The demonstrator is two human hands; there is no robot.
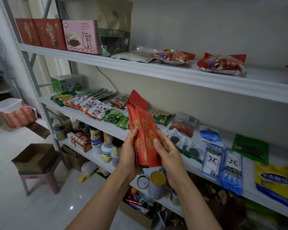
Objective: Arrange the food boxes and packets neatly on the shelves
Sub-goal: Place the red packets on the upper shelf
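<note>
Red packet: a tall red packet printed with round golden biscuits, held upright and slightly tilted in front of the middle shelf, touching no shelf
Left hand: the left hand is clamped on the packet's left edge, fingers curled round it
Right hand: the right hand grips the packet's right side, thumb pressed on the front, fingers behind
Top shelf: on the top shelf two red boxes, a pink box and a tall green pouch stand side by side at the left; candy bags lie flat further right
Middle shelf: a green box at the far left, mushroom packets fanned beside it, blue packets and a yellow bag to the right
Lower shelf: jars stand close together
</note>
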